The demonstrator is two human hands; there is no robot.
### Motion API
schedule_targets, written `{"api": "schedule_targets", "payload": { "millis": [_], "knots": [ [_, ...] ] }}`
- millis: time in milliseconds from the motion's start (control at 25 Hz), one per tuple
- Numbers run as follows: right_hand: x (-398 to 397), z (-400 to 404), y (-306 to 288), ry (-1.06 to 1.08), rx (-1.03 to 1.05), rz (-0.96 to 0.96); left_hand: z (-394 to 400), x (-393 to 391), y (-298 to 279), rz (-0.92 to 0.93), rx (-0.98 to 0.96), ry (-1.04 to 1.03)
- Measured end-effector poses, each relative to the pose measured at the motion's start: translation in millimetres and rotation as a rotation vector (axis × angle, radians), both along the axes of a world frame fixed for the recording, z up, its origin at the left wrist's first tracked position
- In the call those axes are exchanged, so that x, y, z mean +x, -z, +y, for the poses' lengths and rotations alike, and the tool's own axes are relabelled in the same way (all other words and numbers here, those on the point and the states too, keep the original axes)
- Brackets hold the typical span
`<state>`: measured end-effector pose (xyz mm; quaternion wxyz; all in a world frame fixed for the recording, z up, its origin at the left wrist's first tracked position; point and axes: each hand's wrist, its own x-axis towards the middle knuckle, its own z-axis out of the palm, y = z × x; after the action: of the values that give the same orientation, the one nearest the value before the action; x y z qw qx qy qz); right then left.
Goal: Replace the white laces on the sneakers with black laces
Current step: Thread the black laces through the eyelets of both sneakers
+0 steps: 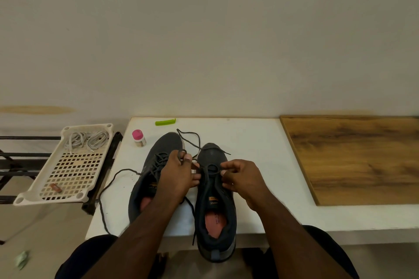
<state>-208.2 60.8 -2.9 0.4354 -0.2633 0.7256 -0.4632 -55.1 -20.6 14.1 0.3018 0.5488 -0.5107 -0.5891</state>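
Two dark sneakers sit side by side on the white worktop (249,142), toes away. Over the right sneaker (215,206), the left hand (179,174) pinches a black lace (205,173) and the right hand (242,179) pinches its other side. White laces (87,140) lie in the tray (68,179), left of the worktop.

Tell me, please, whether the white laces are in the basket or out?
In: both white laces lie coiled at the far end of the basket.
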Motion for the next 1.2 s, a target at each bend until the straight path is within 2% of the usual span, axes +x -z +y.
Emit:
{"api": "schedule_targets", "payload": {
  "millis": [120,200,240,400,560,640,800,880,1040,1120,1200],
  "knots": [
    [2.8,-1.0,2.8,-0.051,0.014,0.218,0.5,5.8,3.6,-0.156,-0.099,0.158],
    [4.0,-1.9,2.7,-0.071,0.026,0.297,2.5,9.1,5.4,-0.283,-0.179,0.253],
    [4.7,-2.0,2.1,-0.080,0.032,0.320,2.6,9.0,7.0,-0.287,-0.199,0.244],
    [6.3,0.0,-4.4,-0.125,0.042,0.396,5.3,4.2,2.5,-0.100,-0.131,0.097],
    [9.8,4.0,-11.7,-0.282,0.069,0.319,2.4,1.6,4.8,-0.041,-0.049,0.069],
    [12.5,5.5,-11.8,-0.338,0.094,0.395,3.5,0.4,2.5,-0.037,-0.030,0.050],
    [12.7,6.3,-15.6,-0.254,0.090,0.514,6.5,0.5,-1.6,-0.038,-0.019,0.046],
    [10.2,5.9,-15.1,-0.197,0.095,0.519,6.2,4.9,-0.7,-0.090,-0.075,0.089],
    [4.5,3.6,-16.1,-0.101,0.080,0.527,7.2,9.1,-0.7,-0.304,-0.283,0.210],
    [1.4,1.0,-14.7,-0.078,0.081,0.518,7.0,6.6,-3.9,-0.331,-0.348,0.188],
    [-1.7,-1.1,-12.0,-0.079,0.105,0.504,1.3,-1.3,-7.2,-0.417,-0.528,0.137]
  ]
}}
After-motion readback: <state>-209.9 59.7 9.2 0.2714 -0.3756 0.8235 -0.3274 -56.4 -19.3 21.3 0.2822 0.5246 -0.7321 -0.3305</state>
